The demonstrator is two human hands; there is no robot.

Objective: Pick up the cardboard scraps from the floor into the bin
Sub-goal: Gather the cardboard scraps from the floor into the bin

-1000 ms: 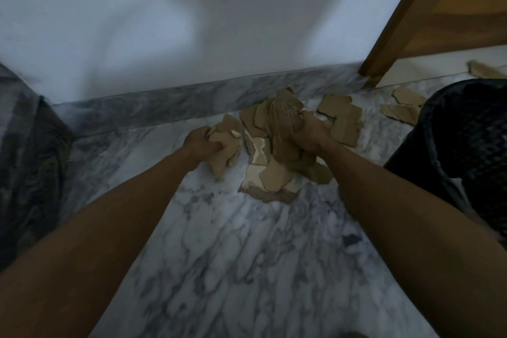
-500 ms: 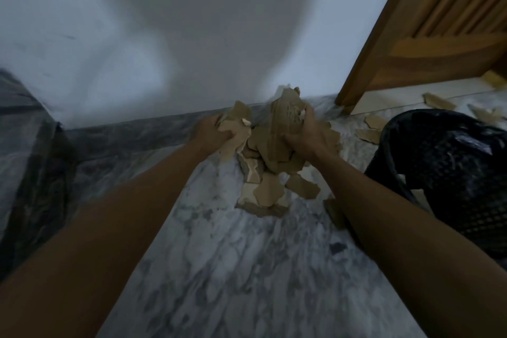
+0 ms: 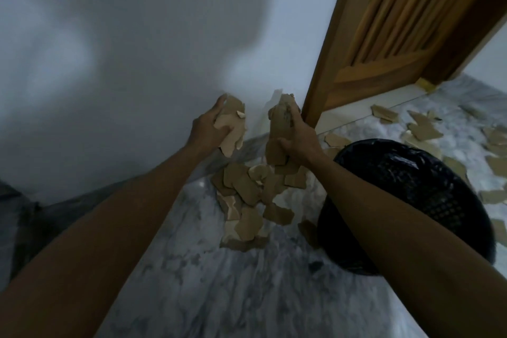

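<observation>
Nearest the camera, two bare forearms reach out over the marble floor (image 3: 247,296). Just to the right stands the black mesh bin (image 3: 428,200), lined with a dark bag, its mouth open beside the right forearm. Between the arms a loose pile of cardboard scraps (image 3: 247,200) lies on the floor. Above it, the left hand (image 3: 208,125) grips a bunch of torn pieces (image 3: 231,129), fingers curled round them, and the right hand (image 3: 297,134) clutches a thicker, upright wad (image 3: 279,129). Both bundles are raised clear of the pile, near the white wall (image 3: 137,49). Farther off, more scattered scraps (image 3: 422,129) lie by the wooden door (image 3: 411,22).

The risk from here is spillage: each handful is a stack of irregular pieces held only by squeeze, so the outer or lower ones may slip out on the swing across to the bin. The left bundle has the longer way to travel, past the right arm, and could snag on it.
</observation>
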